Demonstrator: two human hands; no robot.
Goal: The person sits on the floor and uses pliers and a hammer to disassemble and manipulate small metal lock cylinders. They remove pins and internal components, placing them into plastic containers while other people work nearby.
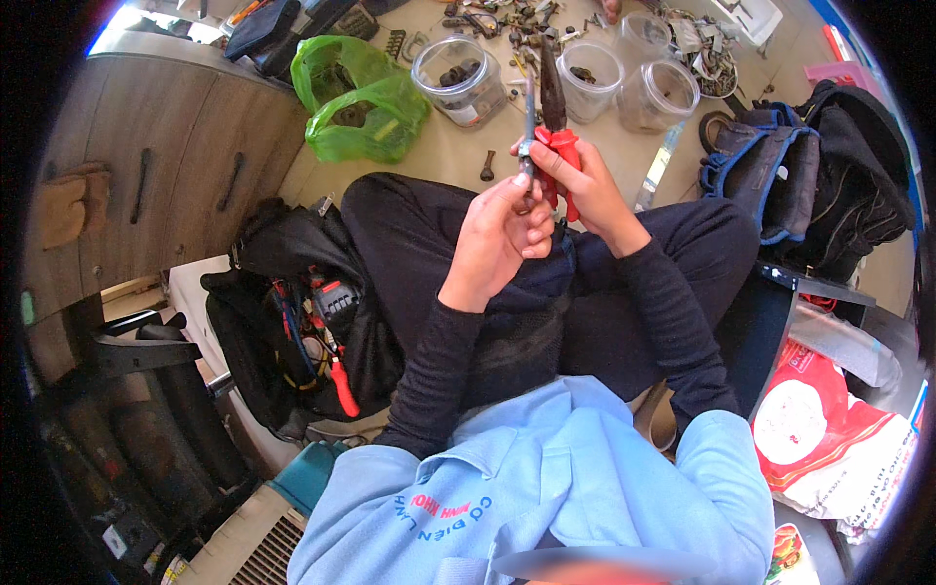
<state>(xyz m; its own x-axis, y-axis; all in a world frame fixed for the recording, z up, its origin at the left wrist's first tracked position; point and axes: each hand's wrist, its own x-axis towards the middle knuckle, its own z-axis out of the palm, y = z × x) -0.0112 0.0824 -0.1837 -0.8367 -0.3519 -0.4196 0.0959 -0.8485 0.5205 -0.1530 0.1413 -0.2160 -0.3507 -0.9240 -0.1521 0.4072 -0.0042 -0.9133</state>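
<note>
My left hand (497, 234), in the middle of the view, has its fingers curled at the lower end of a slim grey rod-like tool (529, 115), held upright. My right hand (590, 190) is closed on red-handled pliers (563, 146), their long dark jaws pointing up beside the rod. My right thumb lies against the rod's lower part. Just beyond my hands, on the tiled floor (322, 185), lie a small metal fitting (487, 166) and a clear tub with dark parts (458, 93). I cannot make out the rod's lower end, hidden in my fingers.
A green bag (341, 73), more tubs (658, 102) and scattered metal parts lie beyond. Another person's fingers (611, 10) show at the top. An open black tool bag (258, 341) is left of my legs, a cabinet (146, 146) beyond it. Backpacks (819, 175) stand at right.
</note>
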